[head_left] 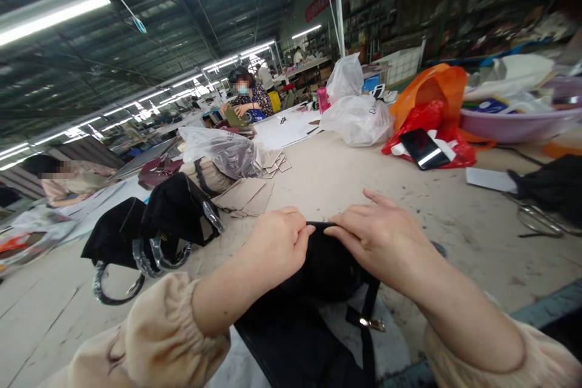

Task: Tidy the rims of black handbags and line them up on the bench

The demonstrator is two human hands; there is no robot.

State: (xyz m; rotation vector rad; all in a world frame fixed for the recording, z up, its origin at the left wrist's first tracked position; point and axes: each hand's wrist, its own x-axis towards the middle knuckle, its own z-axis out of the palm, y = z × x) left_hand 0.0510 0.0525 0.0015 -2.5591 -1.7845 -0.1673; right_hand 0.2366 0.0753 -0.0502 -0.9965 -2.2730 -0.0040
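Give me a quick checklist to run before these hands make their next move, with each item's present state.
1. Left hand gripping the black fabric piece at its upper edge: ok.
2. Right hand pinching that same edge: ok.
3. Metal fitting clear of both hands: ok, it lies below them in the view.
4. Phone out of the way: ok, it lies beyond the right hand.
5. Fabric free of creases: cannot tell, too dark and partly covered.
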